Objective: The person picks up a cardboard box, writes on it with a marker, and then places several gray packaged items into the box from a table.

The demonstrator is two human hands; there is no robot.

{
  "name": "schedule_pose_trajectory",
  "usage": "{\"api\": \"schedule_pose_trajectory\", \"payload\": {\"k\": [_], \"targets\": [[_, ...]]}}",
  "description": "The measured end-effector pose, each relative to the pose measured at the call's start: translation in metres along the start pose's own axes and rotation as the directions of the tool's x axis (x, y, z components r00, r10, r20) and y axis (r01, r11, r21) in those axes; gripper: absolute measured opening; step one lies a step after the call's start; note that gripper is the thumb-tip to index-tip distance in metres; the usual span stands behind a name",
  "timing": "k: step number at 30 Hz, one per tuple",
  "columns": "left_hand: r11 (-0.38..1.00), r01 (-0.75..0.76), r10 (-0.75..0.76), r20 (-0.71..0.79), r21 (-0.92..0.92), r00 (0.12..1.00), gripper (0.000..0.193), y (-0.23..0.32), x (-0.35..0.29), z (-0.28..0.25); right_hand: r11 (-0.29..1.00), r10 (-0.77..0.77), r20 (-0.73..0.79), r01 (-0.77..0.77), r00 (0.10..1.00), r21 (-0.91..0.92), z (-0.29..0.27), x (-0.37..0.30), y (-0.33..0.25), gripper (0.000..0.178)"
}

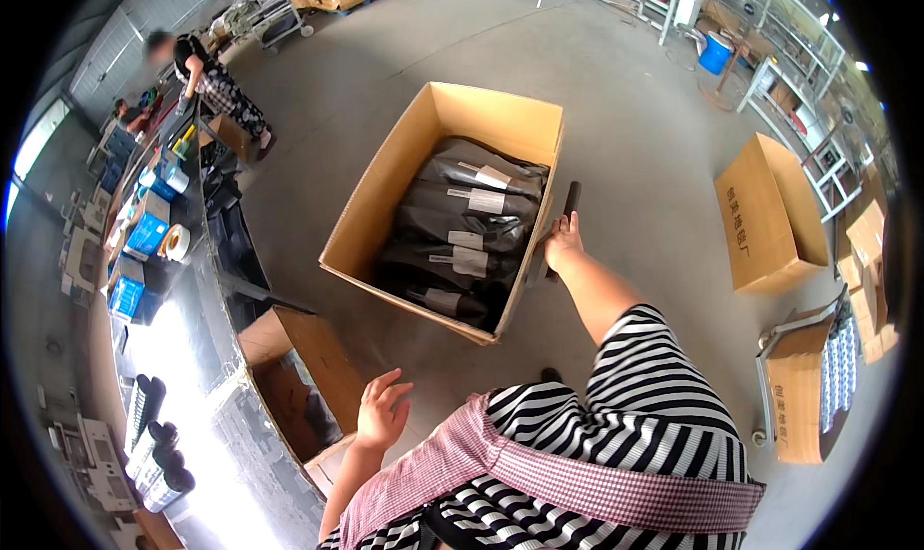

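Observation:
My left hand (381, 412) hangs in the air with fingers apart, holding nothing, close to a lower open carton (313, 372) at the table's end. My right hand (565, 246) is closed around a dark handle bar (574, 199) along the right side of a big open carton (375, 179). Inside that carton, several dark grey plastic-wrapped bundles (452, 199) lie in a row, with white labels on top. The carton's flaps are not visible, and whatever bears it is mostly hidden beneath.
A long worktable (226, 425) runs along my left, with dark rolls (164, 454) and blue boxes (149, 232) on it. Another person (217, 83) stands beside it farther off. Right of me are an open carton (765, 213), a loaded cart (804, 386) and metal racks (799, 98).

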State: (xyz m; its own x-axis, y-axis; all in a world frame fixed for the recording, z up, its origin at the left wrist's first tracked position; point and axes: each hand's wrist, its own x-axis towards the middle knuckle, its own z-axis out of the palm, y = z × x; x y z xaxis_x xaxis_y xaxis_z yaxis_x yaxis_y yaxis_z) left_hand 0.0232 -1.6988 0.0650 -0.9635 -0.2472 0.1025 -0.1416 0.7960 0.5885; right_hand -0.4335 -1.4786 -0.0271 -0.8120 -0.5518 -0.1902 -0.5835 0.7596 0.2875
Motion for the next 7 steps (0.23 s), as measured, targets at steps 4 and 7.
{"api": "schedule_pose_trajectory", "payload": {"k": [4,7], "targets": [[0.978,-0.110,0.106,0.029,0.177,0.994,0.047,-0.020,0.042,0.018,0.973,-0.086,-0.083,0.102,0.993,0.207,-0.010,-0.051,-0.026,0.036],[0.924,-0.064,0.054,0.036,0.376,0.998,0.072,-0.034,0.104,0.025,0.956,0.037,-0.107,-0.004,0.994,0.293,0.029,-0.107,-0.034,0.055]]}}
